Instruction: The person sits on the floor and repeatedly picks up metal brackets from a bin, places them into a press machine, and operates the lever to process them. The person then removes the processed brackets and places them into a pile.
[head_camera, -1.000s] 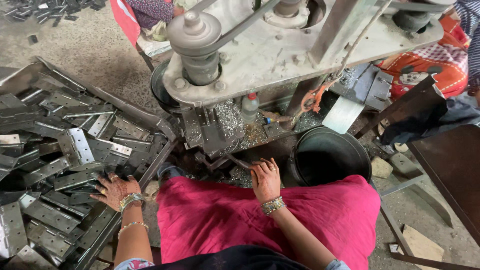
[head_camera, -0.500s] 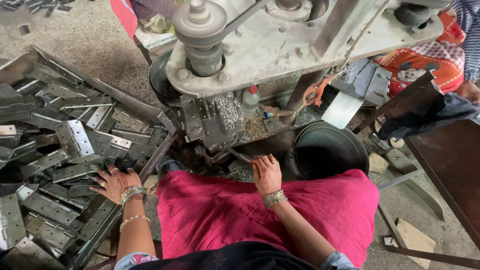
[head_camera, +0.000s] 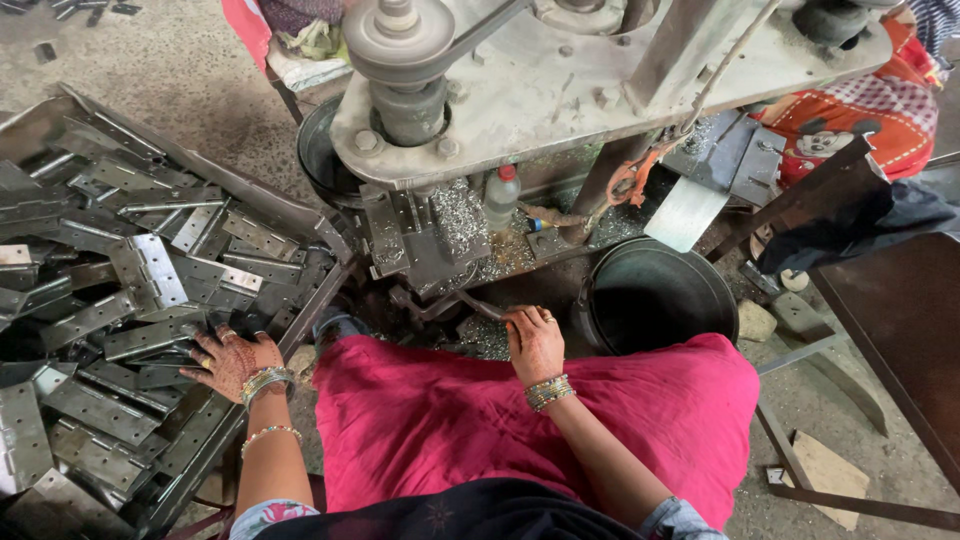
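My left hand (head_camera: 232, 358) rests palm down on a heap of grey metal hinge plates (head_camera: 140, 290) in a tray at my left, its fingertips spread over the plates. It grips nothing that I can make out. My right hand (head_camera: 534, 342) lies at the front edge of my pink-clothed lap (head_camera: 520, 420), fingers curled around a thin dark metal lever (head_camera: 478, 305) that sticks out from under the machine (head_camera: 560, 90). Both wrists carry bangles.
The grey drill machine with its pulley (head_camera: 398, 40) stands straight ahead; metal shavings (head_camera: 460, 215) and a small red-capped bottle (head_camera: 500, 195) lie on its bed. A dark round bucket (head_camera: 655, 295) stands at the right. Dark metal bars (head_camera: 860, 330) run along the far right.
The view has shifted a little. My left hand has slid slightly further onto the plates. My right hand stays at the lever.
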